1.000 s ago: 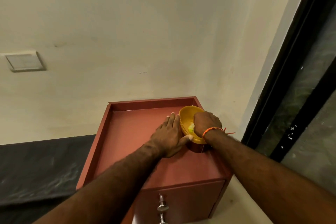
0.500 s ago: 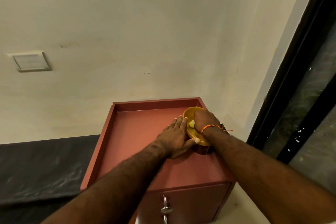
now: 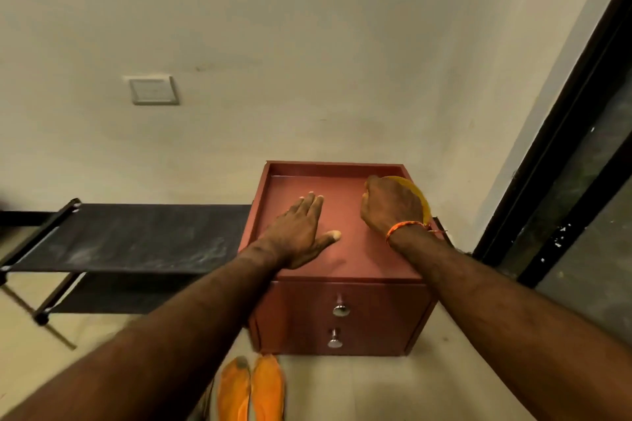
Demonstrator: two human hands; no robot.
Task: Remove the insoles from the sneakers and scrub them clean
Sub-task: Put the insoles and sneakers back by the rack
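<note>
Red-brown cabinet point(image 3: 345, 263) against cream wall point(image 3: 307, 44)

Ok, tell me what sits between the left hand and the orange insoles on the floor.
Nothing visible does. The left hand lies flat on the cabinet top; the insoles lie on the floor before the cabinet, uncovered.

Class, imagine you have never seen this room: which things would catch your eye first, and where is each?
First, the reddish-brown cabinet against the wall, with the left hand flat on its top. The right hand grips a yellow bowl at the top's back right corner. Two orange insoles lie on the floor in front.
</note>
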